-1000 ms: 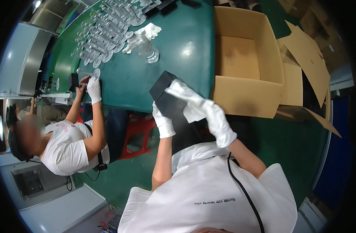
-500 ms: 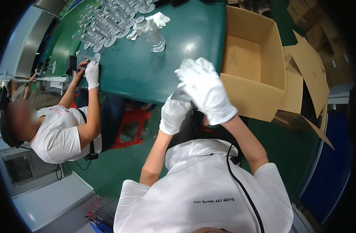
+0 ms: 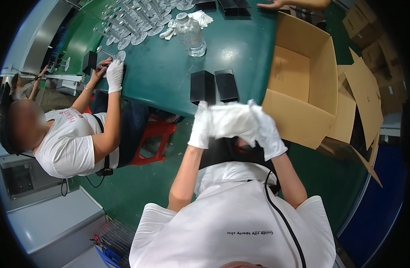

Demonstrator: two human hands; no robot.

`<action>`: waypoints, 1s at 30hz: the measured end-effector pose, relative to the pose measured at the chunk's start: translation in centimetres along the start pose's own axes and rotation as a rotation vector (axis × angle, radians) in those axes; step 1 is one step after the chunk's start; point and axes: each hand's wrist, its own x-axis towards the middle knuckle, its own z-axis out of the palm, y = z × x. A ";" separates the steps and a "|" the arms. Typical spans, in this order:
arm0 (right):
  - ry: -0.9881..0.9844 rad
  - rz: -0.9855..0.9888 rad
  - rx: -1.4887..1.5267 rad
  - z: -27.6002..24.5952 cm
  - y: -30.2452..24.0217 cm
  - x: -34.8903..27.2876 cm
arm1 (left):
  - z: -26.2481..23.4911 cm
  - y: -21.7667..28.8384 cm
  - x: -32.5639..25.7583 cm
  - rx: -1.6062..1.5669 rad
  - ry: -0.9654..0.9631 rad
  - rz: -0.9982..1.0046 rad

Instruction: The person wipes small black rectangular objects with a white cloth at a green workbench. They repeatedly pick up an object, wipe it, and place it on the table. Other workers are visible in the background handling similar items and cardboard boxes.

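Observation:
A white cloth (image 3: 232, 119) is stretched between my two gloved hands, just off the table's near edge and blurred by motion. My left hand (image 3: 200, 127) pinches its left end, fingers pointing up. My right hand (image 3: 266, 131) grips its right end. Just beyond the cloth, a black box (image 3: 202, 87) stands on the green table (image 3: 160, 85), and a flatter black piece (image 3: 227, 85) lies beside it. Neither hand touches these. The cloth partly covers their near ends.
A clear bottle (image 3: 190, 35) stands farther back, near clear stemmed discs (image 3: 135, 22) and a crumpled white cloth (image 3: 200, 18). An open carton (image 3: 298, 118) is at right. Another person (image 3: 75, 138) works at left. A bare hand (image 3: 273, 4) reaches in at the far edge.
My hands have moved apart, with the white cloth now spread between them. The black box and flat piece now show on the table. Another person's hand has appeared at the far edge.

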 end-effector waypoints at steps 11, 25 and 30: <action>0.221 -0.824 -0.357 5.3 -6.7 4.9 | 0.4 3.2 -4.2 -0.647 -0.346 0.081; -0.311 0.002 0.372 7.5 0.2 -2.0 | -3.3 2.7 1.4 -0.109 0.226 0.195; -0.282 0.360 1.080 2.0 -0.2 -0.9 | -2.1 -0.6 -3.3 0.101 0.136 0.500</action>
